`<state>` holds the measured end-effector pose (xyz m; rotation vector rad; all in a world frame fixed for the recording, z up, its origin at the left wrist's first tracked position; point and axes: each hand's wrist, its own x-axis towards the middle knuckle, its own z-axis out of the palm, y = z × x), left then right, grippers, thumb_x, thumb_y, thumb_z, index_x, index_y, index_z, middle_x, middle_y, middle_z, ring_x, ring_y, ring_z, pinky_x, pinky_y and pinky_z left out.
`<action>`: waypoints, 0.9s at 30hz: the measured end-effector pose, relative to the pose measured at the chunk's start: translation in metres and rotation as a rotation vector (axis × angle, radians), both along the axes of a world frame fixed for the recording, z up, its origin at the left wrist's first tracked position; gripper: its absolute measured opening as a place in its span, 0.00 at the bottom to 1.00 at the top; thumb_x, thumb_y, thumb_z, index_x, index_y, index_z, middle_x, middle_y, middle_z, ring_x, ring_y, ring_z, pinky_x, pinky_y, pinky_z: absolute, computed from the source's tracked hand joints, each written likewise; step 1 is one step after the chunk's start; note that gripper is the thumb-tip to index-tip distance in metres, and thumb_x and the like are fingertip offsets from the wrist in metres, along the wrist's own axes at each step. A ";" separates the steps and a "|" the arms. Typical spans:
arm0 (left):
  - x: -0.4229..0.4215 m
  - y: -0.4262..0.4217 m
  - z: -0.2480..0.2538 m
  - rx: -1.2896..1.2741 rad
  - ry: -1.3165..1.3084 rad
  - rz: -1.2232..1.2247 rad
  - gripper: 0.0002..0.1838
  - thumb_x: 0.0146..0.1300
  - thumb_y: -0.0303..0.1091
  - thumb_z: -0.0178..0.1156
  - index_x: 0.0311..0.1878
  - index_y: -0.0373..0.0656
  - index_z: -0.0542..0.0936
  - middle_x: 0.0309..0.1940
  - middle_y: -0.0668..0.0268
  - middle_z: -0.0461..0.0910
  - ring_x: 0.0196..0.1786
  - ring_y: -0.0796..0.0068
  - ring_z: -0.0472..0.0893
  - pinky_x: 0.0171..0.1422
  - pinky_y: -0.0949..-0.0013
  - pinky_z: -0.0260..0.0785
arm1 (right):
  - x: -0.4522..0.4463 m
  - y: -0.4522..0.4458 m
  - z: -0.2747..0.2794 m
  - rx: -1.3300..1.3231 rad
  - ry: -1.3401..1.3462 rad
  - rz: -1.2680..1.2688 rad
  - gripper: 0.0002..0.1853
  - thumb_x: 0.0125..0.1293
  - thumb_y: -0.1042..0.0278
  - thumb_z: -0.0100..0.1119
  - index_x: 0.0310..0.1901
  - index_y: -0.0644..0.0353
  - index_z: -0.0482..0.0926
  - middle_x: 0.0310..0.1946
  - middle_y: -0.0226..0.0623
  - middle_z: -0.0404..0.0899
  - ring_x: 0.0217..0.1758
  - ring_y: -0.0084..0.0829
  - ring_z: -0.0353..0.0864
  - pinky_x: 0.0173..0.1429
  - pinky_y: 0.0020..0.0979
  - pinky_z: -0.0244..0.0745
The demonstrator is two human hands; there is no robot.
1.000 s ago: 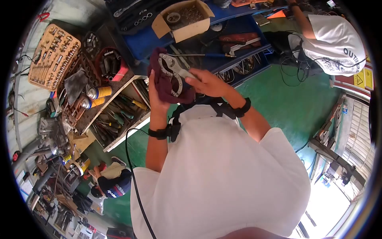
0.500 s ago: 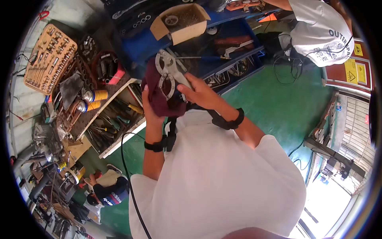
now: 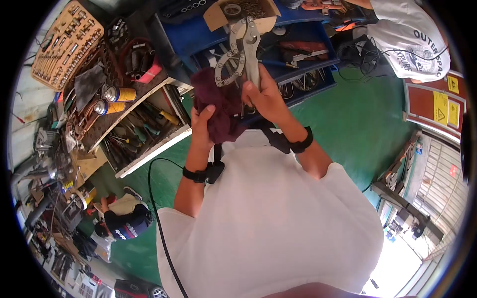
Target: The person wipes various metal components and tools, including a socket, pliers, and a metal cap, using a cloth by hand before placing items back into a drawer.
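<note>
My right hand [image 3: 270,99] is closed round the handle of metal locking chain pliers [image 3: 251,52], their jaw end pointing away from me. The linked chain [image 3: 218,72] curves off to the left and hangs in a loop over a maroon cloth [image 3: 221,111]. Bunched in my left hand [image 3: 202,124], the cloth has my thumb pressed on its near side; the fingers behind it are hidden. Beyond the pliers stands an open cardboard box [image 3: 212,19] with small metal pieces and a round roll inside.
Open blue drawers [image 3: 308,54] with tools lie ahead. On the left are a tan socket set [image 3: 67,44], two yellow-and-blue cans [image 3: 119,94] and a tray of screwdrivers [image 3: 141,126]. One person [image 3: 410,39] stands at upper right; another [image 3: 126,218] crouches at lower left.
The chain pliers have come up off the cloth, moving away and to the right, with their chain swinging more open. My left hand and the cloth have shifted slightly right.
</note>
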<state>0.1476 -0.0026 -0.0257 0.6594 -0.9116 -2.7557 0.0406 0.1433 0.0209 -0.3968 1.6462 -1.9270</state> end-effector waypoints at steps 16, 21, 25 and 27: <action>-0.028 0.003 0.037 -0.615 0.159 -0.451 0.23 0.65 0.49 0.62 0.48 0.39 0.72 0.29 0.77 0.71 0.31 0.89 0.66 0.32 0.80 0.56 | -0.039 0.036 0.009 -0.210 0.112 0.200 0.45 0.62 0.20 0.35 0.55 0.62 0.64 0.25 0.31 0.70 0.23 0.19 0.66 0.28 0.23 0.63; -0.045 0.016 0.038 -0.652 0.123 -0.169 0.16 0.66 0.36 0.63 0.51 0.39 0.72 0.26 0.78 0.72 0.26 0.93 0.64 0.29 0.85 0.53 | -0.047 0.058 -0.002 -0.029 0.315 0.212 0.43 0.66 0.24 0.34 0.55 0.64 0.64 0.22 0.33 0.68 0.21 0.22 0.66 0.27 0.26 0.62; -0.058 0.032 0.056 -0.686 0.017 -0.225 0.14 0.67 0.31 0.61 0.54 0.41 0.72 0.28 0.74 0.78 0.27 0.91 0.71 0.30 0.84 0.61 | -0.043 0.071 -0.016 0.001 0.461 0.127 0.37 0.70 0.30 0.34 0.55 0.64 0.64 0.19 0.34 0.65 0.19 0.26 0.65 0.24 0.32 0.60; -0.060 0.046 0.069 -0.675 -0.027 -0.227 0.20 0.71 0.36 0.58 0.62 0.40 0.71 0.39 0.68 0.80 0.37 0.86 0.77 0.41 0.80 0.69 | -0.048 0.076 -0.014 0.002 0.480 0.142 0.37 0.71 0.30 0.35 0.55 0.64 0.63 0.18 0.35 0.65 0.18 0.28 0.65 0.24 0.33 0.60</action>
